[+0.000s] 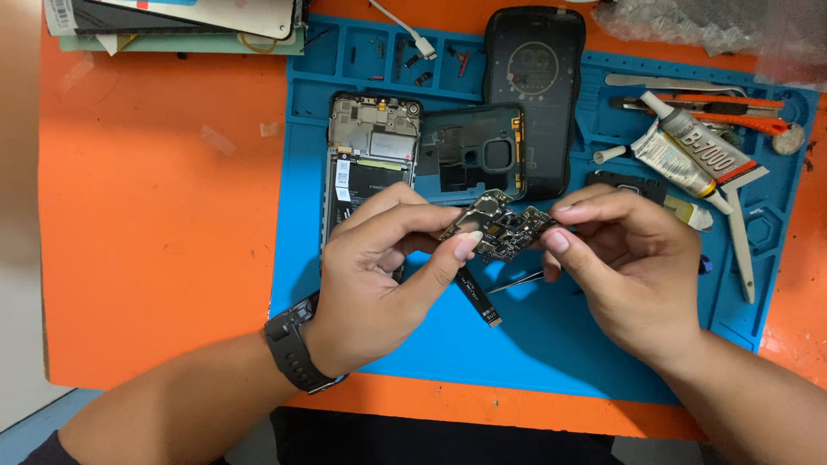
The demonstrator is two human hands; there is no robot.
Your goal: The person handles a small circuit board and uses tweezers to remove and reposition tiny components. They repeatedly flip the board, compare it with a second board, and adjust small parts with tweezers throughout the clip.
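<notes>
I hold a small dark circuit board (502, 228) above the blue work mat (551, 344), near the middle of the view. My left hand (379, 275) pinches its left end between thumb and forefinger, and my right hand (624, 267) pinches its right end the same way. A dark watch (293, 344) sits on my left wrist.

At 12 o'clock from the board lies an opened phone frame (370, 159), with a white label on the black battery part. Just beside it, at 1 o'clock, lies a black inner cover (474, 155) with a square hole. It overlaps a black phone case (536, 86) farther up.

At 2 o'clock from the board I see two glue tubes: one clear with a white cap and red-black print (702, 142), one white and squeezed (668, 164). Orange-handled tools (732, 112) lie behind them.

At 6 o'clock, on the mat, rests a thin black flex cable (478, 297), partly under my left thumb. Beside it show metal tweezers (517, 282).

At 10 o'clock, in the far corner of the orange table (155, 215), lies a stack of flat packages (172, 21), white and pale green. At 1 o'clock, in the top corner, is crumpled clear plastic wrap (706, 30).
</notes>
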